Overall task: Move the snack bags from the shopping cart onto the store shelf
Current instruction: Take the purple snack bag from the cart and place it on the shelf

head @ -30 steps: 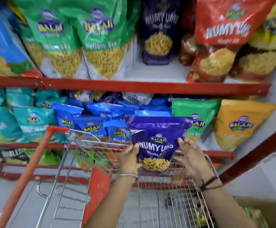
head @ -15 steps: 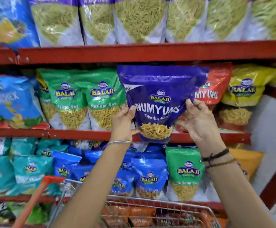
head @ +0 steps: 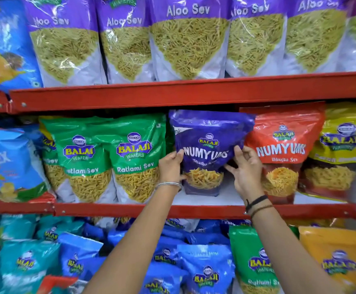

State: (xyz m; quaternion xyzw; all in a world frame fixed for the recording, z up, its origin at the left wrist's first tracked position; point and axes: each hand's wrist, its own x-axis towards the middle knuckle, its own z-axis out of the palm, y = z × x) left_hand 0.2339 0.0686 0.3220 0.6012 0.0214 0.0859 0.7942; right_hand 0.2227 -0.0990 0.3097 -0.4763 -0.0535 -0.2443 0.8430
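A purple Numyums snack bag (head: 209, 143) stands upright on the middle red shelf (head: 151, 210), in the gap between a green Ratlami Sev bag (head: 136, 158) and a red Numyums bag (head: 283, 149). My left hand (head: 170, 166) grips its left edge and my right hand (head: 246, 168) grips its right edge. The bag's base rests on or just above the white shelf board. Of the shopping cart, only a red corner (head: 56, 283) shows at the bottom left.
The top shelf holds a row of purple Aloo Sev bags (head: 185, 39). Blue, teal, green and orange bags (head: 206, 270) fill the shelf below. A yellow bag (head: 340, 145) stands at the far right, a blue bag (head: 7, 162) at the far left.
Both hands carried the purple bag up from the cart and pushed it back into the gap on the middle shelf. The view tilted upward, so the cart dropped almost out of sight.
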